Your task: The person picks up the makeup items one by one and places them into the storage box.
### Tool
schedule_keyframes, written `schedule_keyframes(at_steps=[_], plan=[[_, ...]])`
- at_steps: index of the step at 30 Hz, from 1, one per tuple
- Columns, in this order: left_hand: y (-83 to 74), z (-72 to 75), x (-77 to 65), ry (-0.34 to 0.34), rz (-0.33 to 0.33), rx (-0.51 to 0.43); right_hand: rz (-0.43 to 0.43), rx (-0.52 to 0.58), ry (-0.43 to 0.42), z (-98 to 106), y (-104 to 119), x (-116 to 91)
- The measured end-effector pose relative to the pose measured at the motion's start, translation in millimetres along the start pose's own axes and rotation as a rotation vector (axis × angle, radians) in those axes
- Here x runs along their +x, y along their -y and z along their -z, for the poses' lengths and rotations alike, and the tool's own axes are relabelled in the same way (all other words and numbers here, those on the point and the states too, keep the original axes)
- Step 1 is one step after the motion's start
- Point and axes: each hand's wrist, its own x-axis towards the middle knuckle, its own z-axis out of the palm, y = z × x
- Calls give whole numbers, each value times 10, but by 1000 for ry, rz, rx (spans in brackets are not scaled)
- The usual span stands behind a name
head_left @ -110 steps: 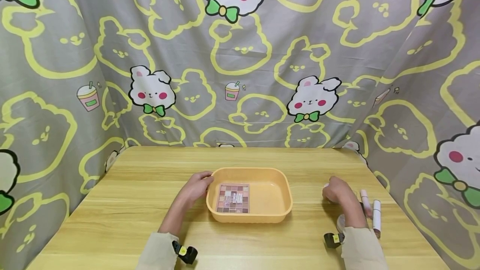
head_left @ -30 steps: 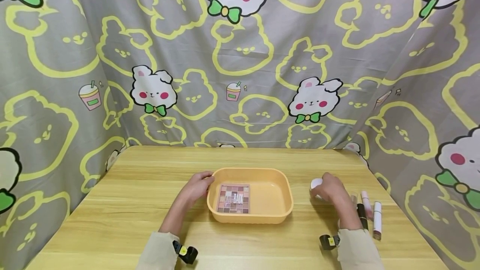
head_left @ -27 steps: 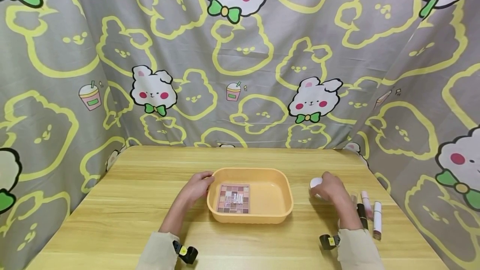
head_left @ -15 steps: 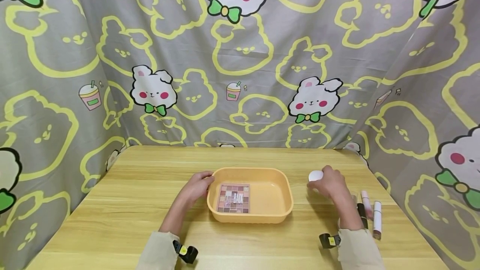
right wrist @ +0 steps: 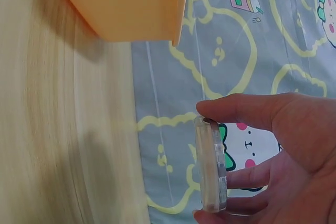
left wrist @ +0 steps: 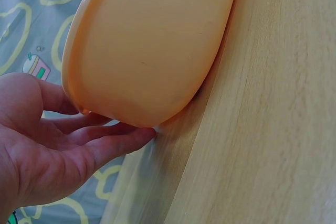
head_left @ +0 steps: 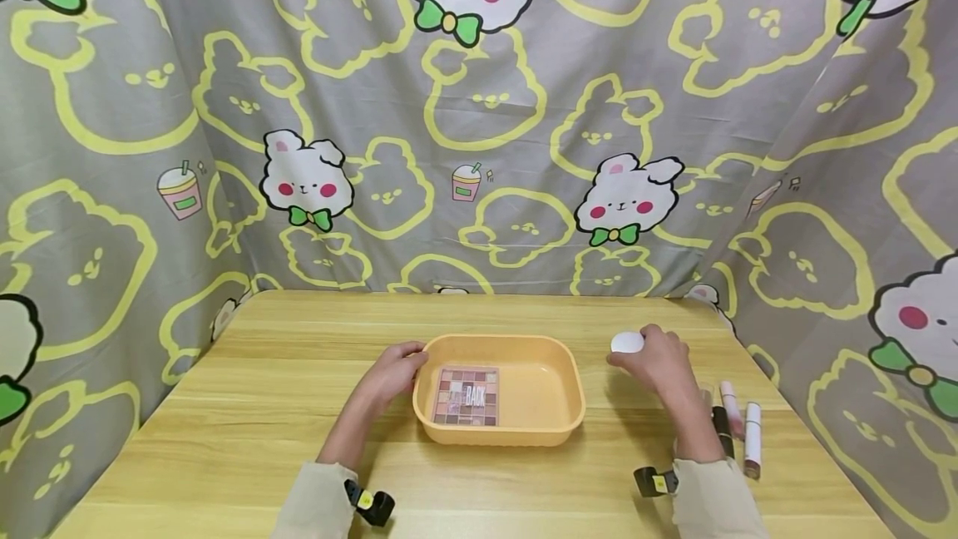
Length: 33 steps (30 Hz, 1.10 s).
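Tray (head_left: 497,437) on counter (head_left: 224,406), touched at left end by left hand (head_left: 391,374), fingers loosely straight. Compact (head_left: 627,343) pinched between thumb and fingers of right hand (head_left: 664,366), raised off counter to right of tray. Palette (head_left: 466,397) inside tray, left half; tubes (head_left: 753,437) farther right.

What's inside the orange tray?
A square palette lies flat in the left half of the tray. I see nothing else inside. The palette hides the floor beneath it, so I can't see there.
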Motion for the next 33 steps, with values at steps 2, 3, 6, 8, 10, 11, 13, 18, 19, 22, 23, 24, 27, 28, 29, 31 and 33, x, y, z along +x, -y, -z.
schedule_keyframes(at_steps=[2,3,6,8,10,11,13,18,19,22,23,24,27,28,29,31,33], plan=[[3,3,1,2,-1,4,2,8,-10,1,13,-6],[3,5,1,3,-2,6,2,11,-13,-1,20,-10],[2,8,-4,2,-1,11,-3,20,-16,-9,38,-13],[-1,10,-7,1,1,14,-5,26,-17,-15,51,-11],[-5,12,-10,-2,2,17,-2,30,-22,-21,67,-5],[-5,13,-9,-3,2,19,1,31,-24,-24,77,-4],[-4,11,-7,-4,2,20,4,35,-27,-31,96,-6],[0,1,2,-8,3,13,18,53,-28,-46,148,-29],[-1,2,2,-9,5,11,21,57,-28,-50,161,-34],[-1,6,-1,-7,6,9,26,63,-28,-70,195,-42],[0,7,-2,-7,7,10,27,62,-28,-76,206,-44],[-3,9,-4,-8,6,11,29,61,-30,-82,216,-44],[-3,8,-4,-10,7,13,38,54,-33,-97,244,-49],[-2,7,-3,-11,7,13,42,54,-34,-100,257,-51],[-3,5,-2,-12,8,13,45,53,-34,-103,268,-54],[-2,1,0,-11,8,10,49,54,-34,-112,292,-65],[-6,1,-2,-10,6,9,56,53,-33,-125,314,-73]])
